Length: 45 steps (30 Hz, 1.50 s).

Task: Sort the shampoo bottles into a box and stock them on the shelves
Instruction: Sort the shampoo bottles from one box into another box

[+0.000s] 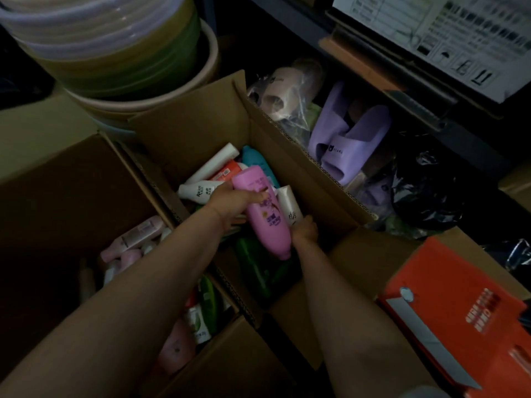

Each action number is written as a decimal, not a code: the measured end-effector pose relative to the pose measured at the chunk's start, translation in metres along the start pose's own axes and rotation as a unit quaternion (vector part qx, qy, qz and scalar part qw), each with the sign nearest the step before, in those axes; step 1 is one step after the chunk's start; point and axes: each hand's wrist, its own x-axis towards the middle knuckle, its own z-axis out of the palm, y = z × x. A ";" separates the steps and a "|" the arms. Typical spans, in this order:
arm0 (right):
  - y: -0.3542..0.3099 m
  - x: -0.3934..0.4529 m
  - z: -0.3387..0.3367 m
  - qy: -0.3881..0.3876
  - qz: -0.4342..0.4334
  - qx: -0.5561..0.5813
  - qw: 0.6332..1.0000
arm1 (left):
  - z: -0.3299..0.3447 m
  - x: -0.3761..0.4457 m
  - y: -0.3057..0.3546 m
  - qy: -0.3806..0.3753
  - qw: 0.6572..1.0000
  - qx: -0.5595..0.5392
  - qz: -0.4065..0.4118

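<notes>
A pink shampoo bottle (264, 214) is held above the middle cardboard box (290, 165), with my left hand (232, 203) shut on its upper part. My right hand (305, 229) reaches down into the same box beside a white bottle (288, 203); whether it grips anything is hidden. The box holds mixed bottles: white (199, 191), orange (227, 172), teal (254, 159) and green (255, 268). A second open box (71, 179) to the left holds pale pink and white bottles (138, 239); more green and pink ones lie near my left forearm.
Stacked plastic basins (115, 53) stand behind the boxes at upper left. Purple slippers (347, 139) and bagged items fill a box to the right, beside a black bag (425, 191). An orange carton (459, 308) lies at lower right. A shelf with a white carton (431, 33) is at upper right.
</notes>
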 end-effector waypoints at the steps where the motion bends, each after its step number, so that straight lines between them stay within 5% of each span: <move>1: 0.001 0.004 0.002 -0.009 -0.003 -0.035 0.999 | -0.001 0.000 0.000 0.006 1.000 -0.009 -0.005; 9: 0.008 0.035 0.009 -0.059 -0.031 -0.156 0.986 | -0.009 0.012 -0.003 0.086 0.994 0.048 0.047; 15: 0.003 0.025 0.013 -0.174 -0.069 0.082 0.979 | -0.010 0.012 0.001 0.118 0.987 0.073 0.081; 20: -0.038 -0.003 -0.011 -0.278 -0.087 0.320 0.902 | -0.011 0.008 0.005 0.116 0.987 0.005 0.111; 25: -0.087 -0.050 -0.062 -0.344 -0.117 0.322 0.874 | -0.009 -0.024 0.026 -0.012 0.973 -0.209 0.098; 29: -0.123 -0.091 -0.077 -0.342 -0.138 0.337 0.866 | -0.036 -0.054 0.039 -0.010 0.959 -0.252 0.130; 37: -0.177 -0.183 -0.016 -0.445 -0.214 0.260 0.830 | -0.158 -0.124 -0.006 0.142 0.938 -0.281 0.144; 42: -0.160 -0.217 0.052 -0.396 -0.334 -0.035 0.855 | -0.198 -0.115 -0.074 0.270 0.930 -0.230 0.096; 45: -0.151 -0.225 0.074 -0.424 -0.303 -0.085 0.849 | -0.203 -0.094 -0.116 0.318 0.932 -0.172 0.038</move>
